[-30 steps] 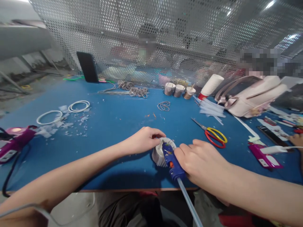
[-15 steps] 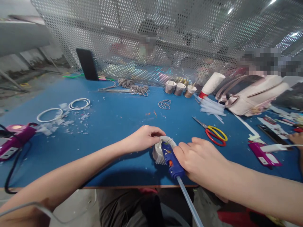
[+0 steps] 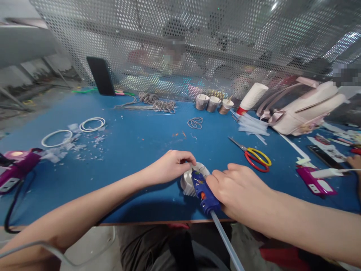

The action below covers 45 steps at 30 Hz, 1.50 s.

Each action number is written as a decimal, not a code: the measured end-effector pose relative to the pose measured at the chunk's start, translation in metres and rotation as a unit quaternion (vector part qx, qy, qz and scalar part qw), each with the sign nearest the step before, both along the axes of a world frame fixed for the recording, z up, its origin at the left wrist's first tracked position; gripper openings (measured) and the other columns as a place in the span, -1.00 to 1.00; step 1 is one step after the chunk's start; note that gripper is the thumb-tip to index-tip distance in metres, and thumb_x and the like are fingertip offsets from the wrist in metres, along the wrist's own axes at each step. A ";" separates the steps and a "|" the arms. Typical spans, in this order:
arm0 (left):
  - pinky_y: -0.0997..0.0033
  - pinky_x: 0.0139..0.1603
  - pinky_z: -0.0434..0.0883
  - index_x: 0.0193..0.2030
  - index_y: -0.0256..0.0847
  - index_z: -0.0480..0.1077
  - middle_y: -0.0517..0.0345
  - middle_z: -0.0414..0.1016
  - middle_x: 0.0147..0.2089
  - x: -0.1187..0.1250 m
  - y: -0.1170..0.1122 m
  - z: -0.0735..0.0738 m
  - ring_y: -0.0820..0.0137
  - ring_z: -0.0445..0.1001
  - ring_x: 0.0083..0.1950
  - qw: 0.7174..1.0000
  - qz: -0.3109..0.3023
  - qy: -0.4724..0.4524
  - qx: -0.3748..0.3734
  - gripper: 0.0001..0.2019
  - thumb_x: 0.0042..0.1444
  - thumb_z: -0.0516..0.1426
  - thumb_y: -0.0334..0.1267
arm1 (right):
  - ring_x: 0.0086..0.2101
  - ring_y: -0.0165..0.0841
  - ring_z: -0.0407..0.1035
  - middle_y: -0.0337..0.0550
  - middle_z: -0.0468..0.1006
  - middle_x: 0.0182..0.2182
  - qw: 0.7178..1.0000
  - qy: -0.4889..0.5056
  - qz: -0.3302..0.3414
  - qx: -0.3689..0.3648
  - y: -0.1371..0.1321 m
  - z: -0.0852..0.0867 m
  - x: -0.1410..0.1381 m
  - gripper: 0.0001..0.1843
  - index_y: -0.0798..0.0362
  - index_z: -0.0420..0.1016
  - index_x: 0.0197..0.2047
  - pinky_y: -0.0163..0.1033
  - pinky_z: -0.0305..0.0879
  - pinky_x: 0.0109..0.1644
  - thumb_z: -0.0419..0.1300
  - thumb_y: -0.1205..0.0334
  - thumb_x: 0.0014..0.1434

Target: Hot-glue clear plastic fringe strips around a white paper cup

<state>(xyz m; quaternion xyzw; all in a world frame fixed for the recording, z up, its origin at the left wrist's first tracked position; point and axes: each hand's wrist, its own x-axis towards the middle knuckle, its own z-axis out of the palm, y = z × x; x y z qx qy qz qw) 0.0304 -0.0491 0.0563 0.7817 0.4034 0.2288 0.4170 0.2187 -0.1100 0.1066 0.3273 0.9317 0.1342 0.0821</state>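
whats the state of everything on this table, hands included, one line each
Left hand: holding the white round piece at its rim
Right hand: gripping the glue gun
Glue gun: tip at the piece, stick jutting out behind
Scissors: blades closed, lying flat
Three small cups: upright
Paper cup stack: nested, tilted
Dark slab: propped upright
White rings: lying flat

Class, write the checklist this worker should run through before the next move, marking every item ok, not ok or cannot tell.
1. Right hand gripping the blue glue gun: ok.
2. Left hand at the rim of the white round piece: ok.
3. Glue stick loaded, protruding from the gun's back: ok.
4. Gun hot: cannot tell.
5. Scissors apart from both hands: ok.
6. Scraps swept off the table: not ok.
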 end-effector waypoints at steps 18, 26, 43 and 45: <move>0.51 -0.47 0.10 -0.49 -0.20 0.23 0.35 0.22 -0.56 0.010 -0.006 0.005 0.52 0.13 -0.52 0.992 0.013 0.102 0.073 -0.83 -0.08 0.00 -0.56 | -0.66 -0.37 0.27 -0.18 0.42 -0.65 0.999 0.003 -0.001 0.048 -0.009 -0.001 -0.005 -0.80 0.10 0.33 -0.52 -0.23 -0.20 -0.47 0.12 0.59 -0.21; 0.51 -0.45 0.12 -0.44 -0.20 0.26 0.36 0.22 -0.55 0.009 -0.007 0.002 0.53 0.16 -0.53 0.990 0.021 0.099 0.094 -0.88 -0.06 0.04 -0.50 | -0.65 -0.34 0.28 -0.16 0.42 -0.64 1.000 -0.003 -0.012 0.029 -0.010 0.001 -0.006 -0.78 0.10 0.34 -0.51 -0.23 -0.22 -0.48 0.11 0.59 -0.22; 0.54 -0.47 0.18 -0.46 -0.23 0.32 0.33 0.27 -0.55 0.001 -0.003 0.004 0.53 0.21 -0.51 0.997 0.033 0.049 0.039 -0.90 -0.03 0.01 -0.45 | -0.62 -0.36 0.26 -0.19 0.42 -0.61 0.999 0.015 0.013 0.035 -0.007 -0.003 -0.003 -0.79 0.09 0.27 -0.49 -0.23 -0.18 -0.44 0.08 0.58 -0.17; 0.54 -0.47 0.18 -0.47 -0.23 0.31 0.33 0.26 -0.56 0.001 -0.003 0.004 0.53 0.20 -0.51 0.997 0.036 0.049 0.037 -0.90 -0.02 0.01 -0.45 | -0.62 -0.36 0.28 -0.18 0.43 -0.60 0.999 0.015 0.010 0.031 -0.006 -0.003 -0.004 -0.80 0.09 0.28 -0.48 -0.23 -0.18 -0.44 0.08 0.57 -0.16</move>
